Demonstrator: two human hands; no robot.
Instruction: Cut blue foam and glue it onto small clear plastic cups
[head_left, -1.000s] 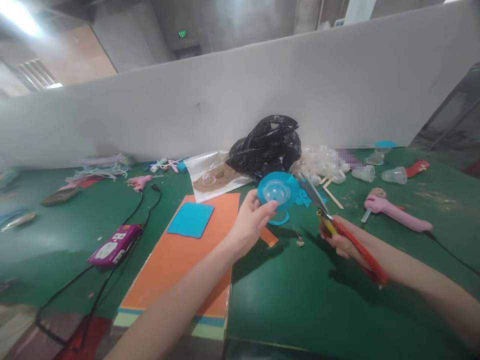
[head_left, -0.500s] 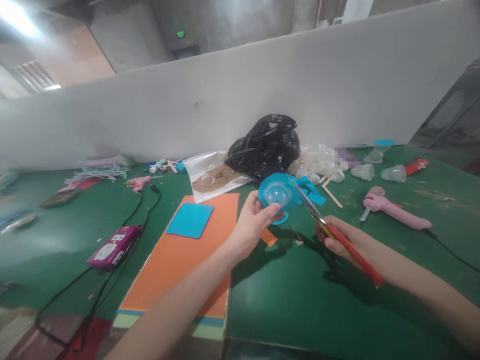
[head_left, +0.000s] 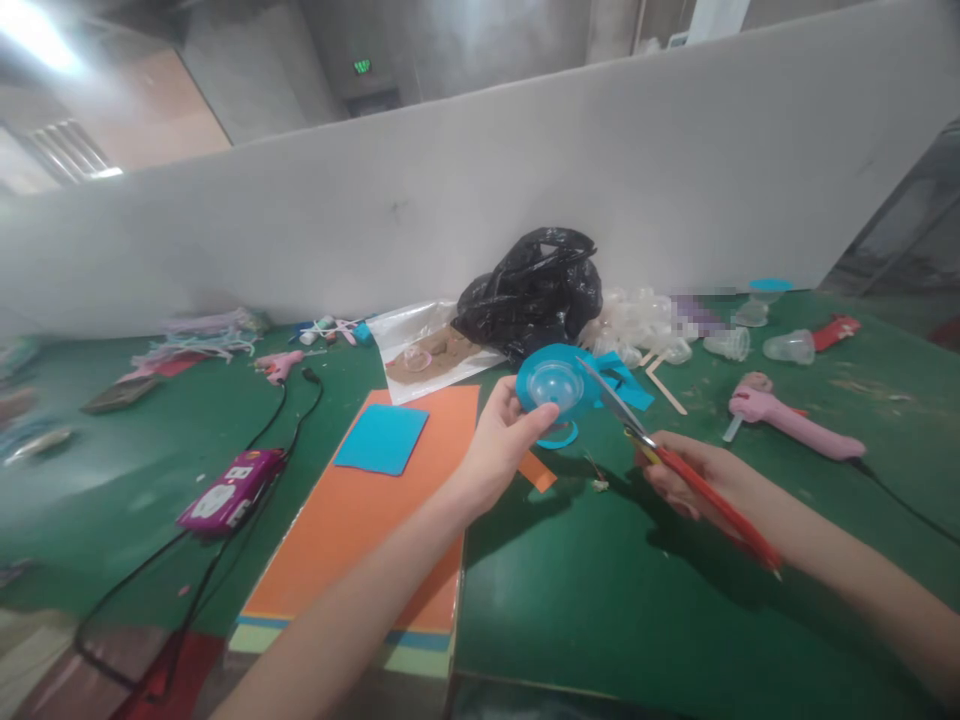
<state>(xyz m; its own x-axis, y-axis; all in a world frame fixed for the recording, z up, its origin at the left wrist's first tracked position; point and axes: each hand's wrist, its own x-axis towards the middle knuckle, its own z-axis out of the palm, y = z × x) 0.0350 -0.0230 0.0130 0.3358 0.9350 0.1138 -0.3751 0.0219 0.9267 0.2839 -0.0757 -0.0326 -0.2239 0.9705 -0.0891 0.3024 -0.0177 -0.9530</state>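
Between its thumb and fingers, my left hand (head_left: pixel 499 445) grips a clear round plastic piece (head_left: pixel 555 382) with a blue disc (head_left: pixel 534 360) around it. My right hand (head_left: pixel 694 475) is wrapped around red-handled scissors (head_left: pixel 716 505). The blades point up and left, their tip at the right edge of the blue disc. Whether they touch it I cannot tell. A thin blue curved strip (head_left: pixel 564 436) shows below the disc. Blue scraps (head_left: pixel 630 385) lie behind the blades, and a small orange scrap (head_left: pixel 538 473) sits beside my left wrist.
Orange sheets (head_left: pixel 352 540) bear a blue square (head_left: pixel 382 440). Behind are a black plastic bag (head_left: pixel 536 290), a bag of brown material (head_left: pixel 450 352) and clear cups (head_left: pixel 724 344). A pink glue gun (head_left: pixel 799 420) lies right; a purple power strip (head_left: pixel 232 490) with cords lies left.
The scissor handles have swung slightly down and right, with the fingers of my right hand shifting on them. My left hand and the blue disc have barely moved.
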